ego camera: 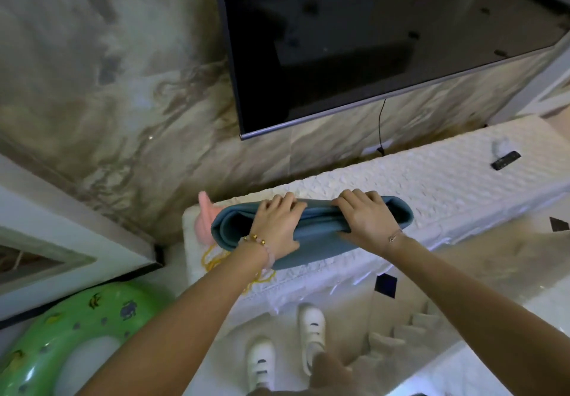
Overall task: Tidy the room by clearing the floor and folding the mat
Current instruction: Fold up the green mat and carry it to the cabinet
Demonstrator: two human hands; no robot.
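A folded blue mat (314,235) lies on the left end of a low white cabinet (447,179) under the television. My left hand (276,223) grips the mat's left half, fingers curled over its far fold. My right hand (365,218) grips the right half the same way, thumb along the near layer. The mat's layers show as loops at its left end.
A pink object (206,218) and a yellow cord (212,260) sit beside the mat on the cabinet. A remote (505,160) lies at the far right. A green swim ring (71,334) rests on the floor at left. My white shoes (311,331) stand before the cabinet.
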